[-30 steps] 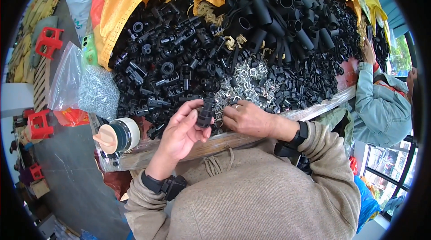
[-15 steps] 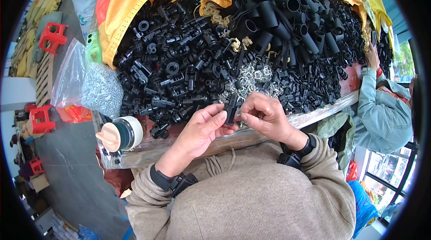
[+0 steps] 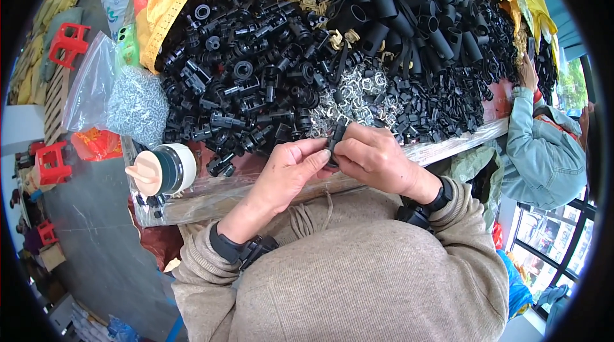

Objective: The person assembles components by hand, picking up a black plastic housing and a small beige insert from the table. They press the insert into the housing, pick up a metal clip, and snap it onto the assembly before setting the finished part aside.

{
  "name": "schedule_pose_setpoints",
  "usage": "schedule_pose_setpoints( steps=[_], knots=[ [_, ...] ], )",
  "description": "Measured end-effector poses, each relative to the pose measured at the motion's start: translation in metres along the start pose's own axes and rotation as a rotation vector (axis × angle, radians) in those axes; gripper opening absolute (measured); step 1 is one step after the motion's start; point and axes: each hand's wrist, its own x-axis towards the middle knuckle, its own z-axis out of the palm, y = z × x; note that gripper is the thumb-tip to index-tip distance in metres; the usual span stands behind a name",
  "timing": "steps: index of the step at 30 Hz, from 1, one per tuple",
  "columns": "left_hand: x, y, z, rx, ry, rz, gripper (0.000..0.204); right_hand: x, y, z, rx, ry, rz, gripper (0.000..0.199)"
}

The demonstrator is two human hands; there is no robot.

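Observation:
Between my two hands is a small, long black plastic part (image 3: 338, 135), held upright in front of the pile at the table's near edge. My left hand (image 3: 289, 172) pinches its lower end between thumb and fingers. The fingers of my right hand (image 3: 374, 158) are closed against its right side; whether they also hold a smaller piece is hidden. Just beyond my hands lies a heap of small silvery metal clips (image 3: 361, 95). Small black plastic pieces (image 3: 432, 108) are heaped to its right.
Black ring-shaped fittings (image 3: 243, 70) pile up at left, black tubes (image 3: 384, 0) at the back. A lidded cup (image 3: 178, 168) and a clear bag of screws (image 3: 137, 102) stand at the left edge. Another person's sleeve (image 3: 534, 150) is at far right. Red stools (image 3: 54, 163) stand on the floor.
My right hand has moved left and closed against the black plastic part. My left hand keeps its hold. The whole view has shifted slightly.

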Motion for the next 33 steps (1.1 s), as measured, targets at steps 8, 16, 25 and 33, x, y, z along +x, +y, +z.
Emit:
schedule_pose_setpoints(
  steps=[8, 16, 25, 33],
  knots=[
    [0.000, 0.002, -0.001, 0.155, -0.067, -0.059, 0.030, 0.003, -0.003, -0.001, 0.147, -0.120, 0.190, 0.011],
    [0.019, -0.008, -0.014, -0.129, -0.071, -0.096, 0.030, 0.008, 0.020, -0.002, 0.321, -0.063, 0.169, 0.011],
    [0.031, -0.010, -0.026, -0.211, -0.044, 0.023, 0.025, -0.011, 0.058, 0.002, -0.430, -0.023, 0.160, 0.014],
    [0.028, -0.008, -0.027, -0.239, -0.044, 0.060, 0.026, -0.010, 0.051, -0.013, -0.280, 0.085, 0.267, 0.015]
  ],
)
